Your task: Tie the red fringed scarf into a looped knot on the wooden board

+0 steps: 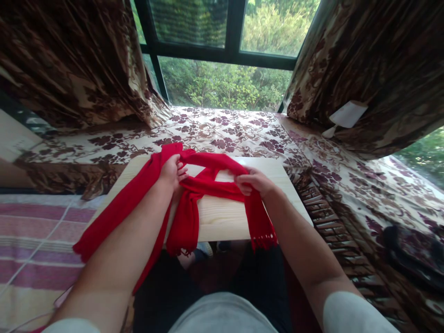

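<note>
A long red scarf [204,187] lies looped over a small pale wooden table [222,217] in front of me. My left hand [171,170] is closed around the scarf near the loop's left side, where the cloth bunches up. My right hand [253,181] pinches the scarf on the right side of the loop. One scarf end hangs off the table's left edge toward the floor, and two fringed ends drop over the near edge.
A cushioned bay seat with brown floral fabric [243,132] runs behind and to the right of the table. Floral curtains [69,60] hang at both sides of a window [222,69]. A striped pink cloth [34,240] lies at left. A dark bundle [412,249] rests at right.
</note>
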Action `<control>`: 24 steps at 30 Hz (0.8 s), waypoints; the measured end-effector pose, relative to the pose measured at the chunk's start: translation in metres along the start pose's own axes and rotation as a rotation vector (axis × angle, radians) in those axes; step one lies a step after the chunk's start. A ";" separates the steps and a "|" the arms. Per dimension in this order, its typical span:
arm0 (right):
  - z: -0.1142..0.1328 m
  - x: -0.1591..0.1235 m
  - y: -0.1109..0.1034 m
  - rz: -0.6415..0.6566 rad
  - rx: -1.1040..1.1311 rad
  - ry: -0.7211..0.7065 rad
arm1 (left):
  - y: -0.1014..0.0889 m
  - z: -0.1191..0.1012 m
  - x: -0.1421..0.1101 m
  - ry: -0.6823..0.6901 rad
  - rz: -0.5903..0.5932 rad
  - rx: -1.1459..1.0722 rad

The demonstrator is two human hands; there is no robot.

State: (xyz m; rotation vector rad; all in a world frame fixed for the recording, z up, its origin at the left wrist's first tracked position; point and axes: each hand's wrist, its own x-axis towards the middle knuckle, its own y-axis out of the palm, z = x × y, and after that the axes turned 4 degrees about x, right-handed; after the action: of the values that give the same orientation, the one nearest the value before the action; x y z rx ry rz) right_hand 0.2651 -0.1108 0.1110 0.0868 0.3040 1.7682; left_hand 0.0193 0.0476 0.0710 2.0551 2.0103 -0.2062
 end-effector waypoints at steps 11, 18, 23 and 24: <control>-0.030 0.050 -0.063 -0.613 -0.509 0.251 | 0.023 0.043 -0.025 0.837 0.636 1.315; -0.009 0.015 -0.086 -0.440 -1.019 0.404 | 0.027 0.039 -0.052 0.858 0.759 1.436; -0.002 0.009 -0.061 -0.426 -1.585 0.531 | 0.048 0.046 -0.054 0.862 0.727 1.251; -0.005 0.013 -0.053 -0.479 -1.627 0.467 | 0.053 0.049 -0.053 0.846 0.739 1.246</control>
State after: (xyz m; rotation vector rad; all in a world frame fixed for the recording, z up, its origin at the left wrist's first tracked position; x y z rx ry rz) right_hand 0.3115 -0.0890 0.0916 -1.4272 -0.7757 1.0899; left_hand 0.0744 -0.0177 0.0430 4.0583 1.2208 -0.6212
